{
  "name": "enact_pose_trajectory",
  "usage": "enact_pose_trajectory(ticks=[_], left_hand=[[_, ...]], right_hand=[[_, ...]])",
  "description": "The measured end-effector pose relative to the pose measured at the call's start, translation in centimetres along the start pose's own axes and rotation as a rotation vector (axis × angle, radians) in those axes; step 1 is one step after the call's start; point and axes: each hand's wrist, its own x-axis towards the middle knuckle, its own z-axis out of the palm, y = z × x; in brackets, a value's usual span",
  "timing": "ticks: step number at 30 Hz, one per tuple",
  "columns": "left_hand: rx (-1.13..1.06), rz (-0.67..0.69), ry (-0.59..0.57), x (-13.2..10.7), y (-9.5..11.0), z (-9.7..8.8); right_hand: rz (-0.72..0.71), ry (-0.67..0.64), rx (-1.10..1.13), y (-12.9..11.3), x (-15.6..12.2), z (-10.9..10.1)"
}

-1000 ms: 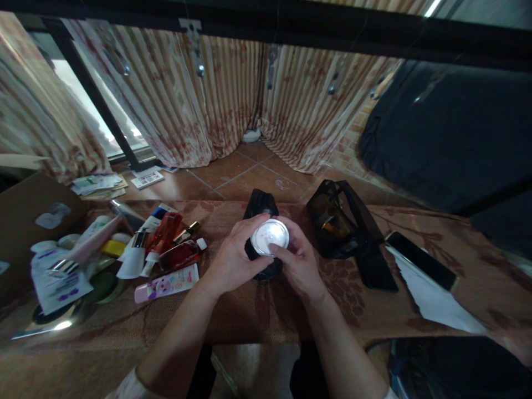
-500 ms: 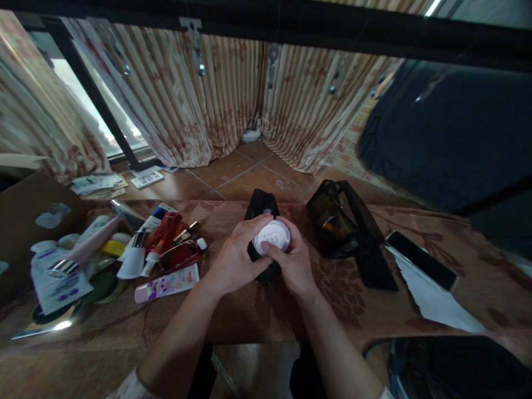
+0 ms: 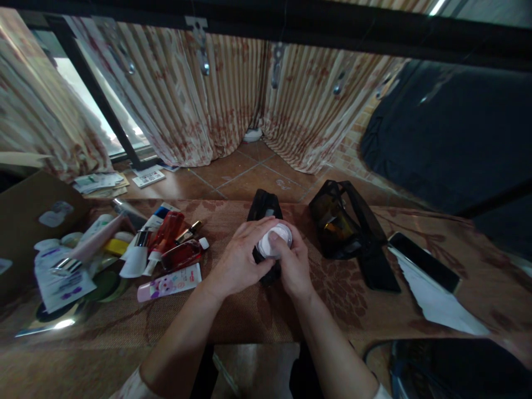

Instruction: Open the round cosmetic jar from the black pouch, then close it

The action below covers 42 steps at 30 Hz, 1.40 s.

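Both my hands hold a small round white jar (image 3: 277,238) above the middle of the table. My left hand (image 3: 239,260) wraps its fingers round the jar's left side. My right hand (image 3: 293,263) grips the right side, its thumb pressed on the white lid. Directly under and behind the jar lies a small black pouch (image 3: 264,208), partly hidden by my hands.
A heap of tubes, bottles and sachets (image 3: 124,249) covers the table's left part, with a pink tube (image 3: 169,282) nearest me. A dark mesh bag (image 3: 341,219) lies right of my hands, then a black phone (image 3: 424,260) on white paper (image 3: 440,305). Curtains (image 3: 216,94) hang beyond.
My hands lowered the jar slightly and tilted it away, so less of the lid shows; my right thumb slid further onto the lid. The view shifted a little.
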Motion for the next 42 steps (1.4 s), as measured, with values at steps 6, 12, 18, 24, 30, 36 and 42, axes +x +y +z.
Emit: enact_pose_trajectory(ticks=[6,12,18,24,30,36,42], left_hand=[[-0.007,0.019,0.009,-0.1,-0.1,0.0],[-0.003,0.008,0.001,0.1,0.1,-0.1],[-0.014,-0.013,0.003,0.1,0.2,-0.3],[-0.038,-0.041,0.009,0.1,0.2,-0.4],[-0.042,-0.055,0.011,0.1,0.1,-0.5],[-0.041,-0.069,0.004,0.1,0.0,-0.6],[-0.048,-0.092,0.006,0.0,-0.1,-0.6]], right_hand=[[0.005,0.013,0.030,0.5,0.1,-0.1],[0.033,0.018,0.100,0.9,0.3,-0.3],[0.053,-0.006,0.100,1.1,0.4,-0.5],[0.061,-0.030,0.135,1.5,0.4,-0.8],[0.065,-0.053,0.160,1.6,0.5,-0.9],[0.081,-0.065,0.203,1.3,0.4,-0.9],[0.057,-0.088,0.240,1.0,0.3,-0.9]])
